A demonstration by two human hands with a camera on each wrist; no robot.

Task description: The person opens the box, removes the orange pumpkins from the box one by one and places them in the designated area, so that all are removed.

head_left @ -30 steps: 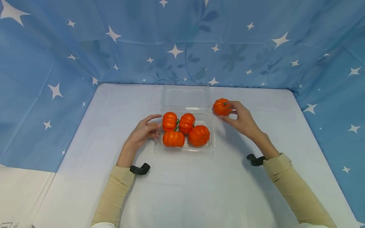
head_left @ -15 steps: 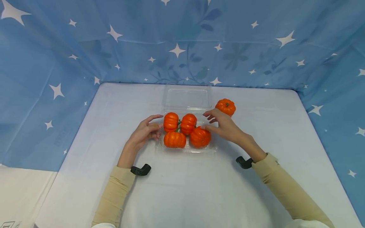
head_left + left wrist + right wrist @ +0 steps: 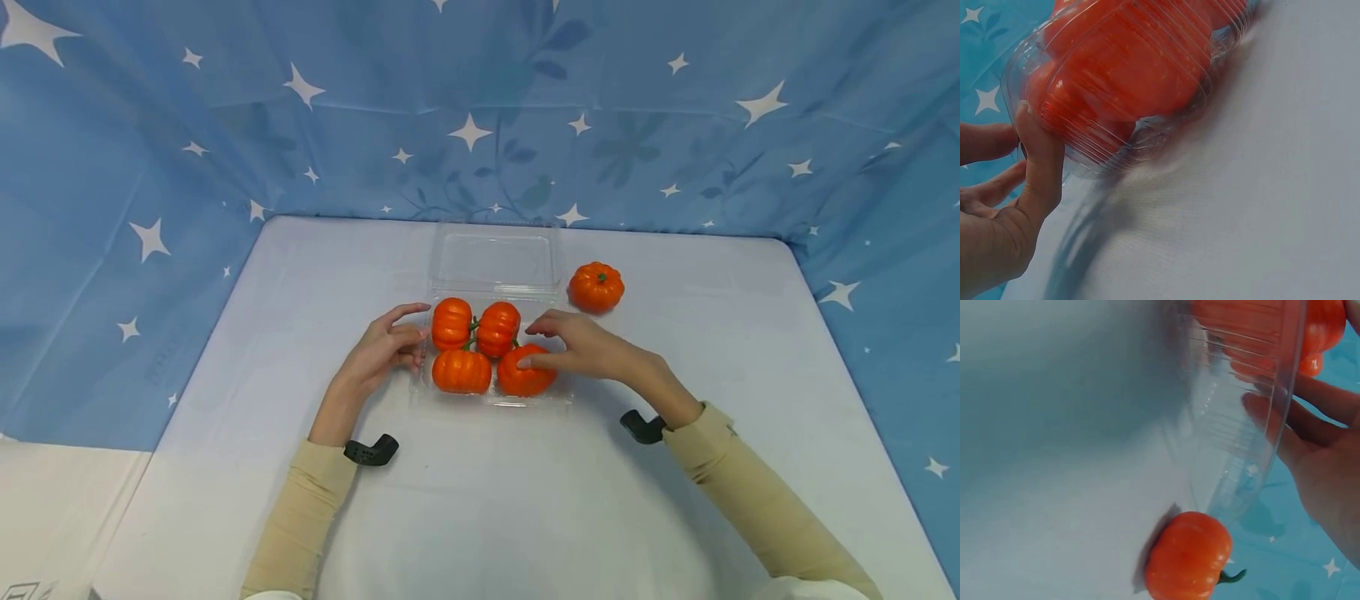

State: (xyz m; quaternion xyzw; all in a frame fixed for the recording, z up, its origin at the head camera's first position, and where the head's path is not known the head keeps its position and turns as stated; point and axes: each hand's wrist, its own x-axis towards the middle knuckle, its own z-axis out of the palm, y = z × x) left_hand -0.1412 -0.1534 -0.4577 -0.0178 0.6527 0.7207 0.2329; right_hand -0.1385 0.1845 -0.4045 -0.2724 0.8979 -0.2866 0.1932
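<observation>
A clear plastic clamshell box (image 3: 566, 387) stands on the white table with its lid (image 3: 495, 258) folded back. Inside are several small orange toy pumpkins, among them a front-left one (image 3: 462, 372) and a front-right one (image 3: 525, 377). My left hand (image 3: 378, 350) touches the box's left wall with thumb and fingertips, other fingers loose, as the left wrist view (image 3: 1004, 212) shows. My right hand (image 3: 585, 346) holds the front-right pumpkin, thumb on top and fingers behind it. In the right wrist view, some fingers (image 3: 1322, 415) reach into the box.
Another orange pumpkin (image 3: 597, 287) with a green stem lies on the table, right of the lid. A blue star-patterned curtain (image 3: 480, 108) hangs behind the table. Black wrist devices (image 3: 372, 451) sit on both wrists.
My right hand let go of the pumpkin outside the box and moved left and down to the front-right pumpkin, which has shifted slightly toward the front. My left hand stayed at the box's left side.
</observation>
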